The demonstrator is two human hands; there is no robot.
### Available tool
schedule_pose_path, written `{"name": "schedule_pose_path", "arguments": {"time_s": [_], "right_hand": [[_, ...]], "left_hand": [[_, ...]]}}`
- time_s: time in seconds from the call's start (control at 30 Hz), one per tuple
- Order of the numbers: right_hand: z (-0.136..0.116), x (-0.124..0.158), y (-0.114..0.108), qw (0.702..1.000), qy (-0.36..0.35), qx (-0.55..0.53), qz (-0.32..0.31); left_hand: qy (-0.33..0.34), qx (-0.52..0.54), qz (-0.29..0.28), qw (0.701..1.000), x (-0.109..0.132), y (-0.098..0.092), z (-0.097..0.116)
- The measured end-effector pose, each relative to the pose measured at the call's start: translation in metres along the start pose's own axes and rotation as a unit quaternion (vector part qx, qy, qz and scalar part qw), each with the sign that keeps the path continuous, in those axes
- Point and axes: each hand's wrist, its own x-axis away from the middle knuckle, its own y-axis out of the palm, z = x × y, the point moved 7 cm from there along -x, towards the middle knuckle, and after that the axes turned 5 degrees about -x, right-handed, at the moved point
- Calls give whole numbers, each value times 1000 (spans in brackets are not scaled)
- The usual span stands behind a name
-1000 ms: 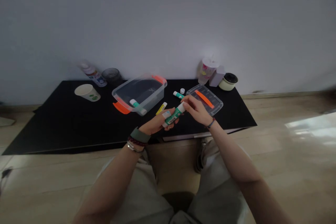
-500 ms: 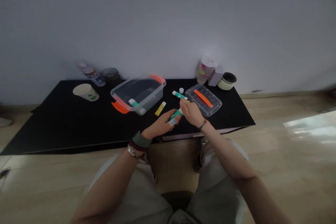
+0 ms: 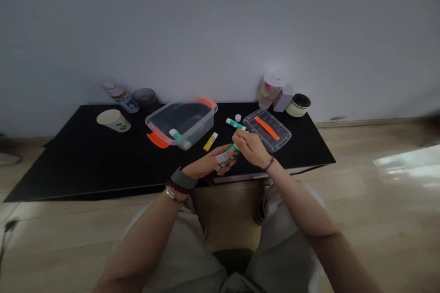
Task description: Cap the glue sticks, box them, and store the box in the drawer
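Note:
My left hand (image 3: 206,163) is wrapped round a green-and-white glue stick (image 3: 224,160), which tilts up to the right above the front edge of the table. At its upper end my right hand (image 3: 253,147) is closed on the white end of the stick; the fingers hide most of that end. Just behind the hands another green glue stick (image 3: 235,124) lies on the table, with a loose white cap (image 3: 238,118) beyond it. A yellow glue stick (image 3: 210,142) rests left of them. Inside the clear plastic box (image 3: 203,127) lies one more green glue stick (image 3: 177,135).
Right of the hands is the clear lid (image 3: 281,132) with its orange handle. A paper cup (image 3: 112,121), a spray can (image 3: 121,97) and a dark cup (image 3: 144,98) stand at left. A lidded tumbler (image 3: 270,91), a pale box (image 3: 283,99) and a cream pot (image 3: 297,106) stand back right.
The glue stick in my left hand has turned, so more of its printed label shows. My right hand has shifted slightly at its upper end. Other things stay in place.

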Motion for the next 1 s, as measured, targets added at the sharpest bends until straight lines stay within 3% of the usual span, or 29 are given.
{"name": "schedule_pose_path", "arguments": {"time_s": [0.1,0.2,0.33,0.4,0.5,0.53,0.6,0.67,0.73,0.87,0.93,1.0], "right_hand": [[-4,-1,-5,1000,-15,22,-1],[10,-4,-1,992,65,109,6],[31,-2,5,962,185,199,19],[31,-2,7,966,176,190,5],[15,-1,7,988,74,131,-39],[9,-1,6,991,43,117,-50],[3,0,2,991,24,118,-56],[7,0,2,986,57,147,-46],[16,-1,4,976,117,183,-26],[35,1,8,954,220,205,12],[36,0,9,963,209,169,9],[30,-1,7,983,151,105,-3]], "left_hand": [[2,51,-17,999,-1,8,0],[21,-72,76,994,-6,0,-3],[37,-281,207,936,-7,-18,-2],[15,-252,181,951,-8,-20,-7],[-40,-67,35,996,-7,-5,-17],[-48,-12,-7,999,-5,1,-17],[-45,38,-36,998,-2,8,-15],[-26,5,-4,1000,-3,7,-13],[-2,-102,64,993,-5,1,-12],[23,-315,189,930,-7,-15,-9],[8,-285,178,942,-9,-16,-13],[-13,-160,112,981,-10,-10,-19]]}}
